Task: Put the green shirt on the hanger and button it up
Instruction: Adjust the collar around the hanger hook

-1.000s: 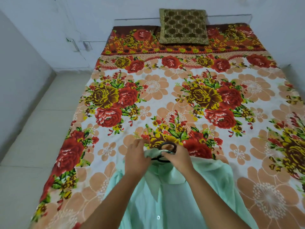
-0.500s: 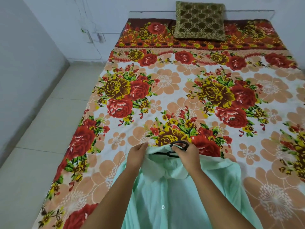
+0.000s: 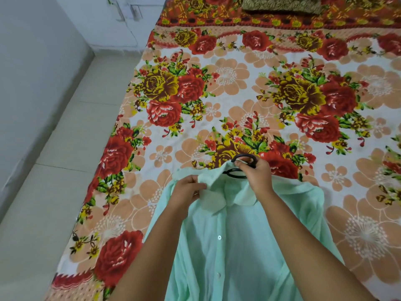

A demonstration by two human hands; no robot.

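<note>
Collar work for us: our left hand (image 3: 188, 192) pinches one collar flap of the green shirt (image 3: 238, 257), thumb and fingers closed on the pale fabric. Our right hand (image 3: 258, 177) curls its fingers around the black hanger (image 3: 235, 173) just below the hook, which pokes out past the neckline. We have the shirt lying front-up on the floral bedsheet (image 3: 227, 83), collar pointing toward the far end. Two white buttons (image 3: 219, 237) show down the placket; we cannot tell whether they are fastened. A gold-patterned cushion (image 3: 282, 4) sits at the head of the bed, with tiled floor (image 3: 43, 192) on the left.
</note>
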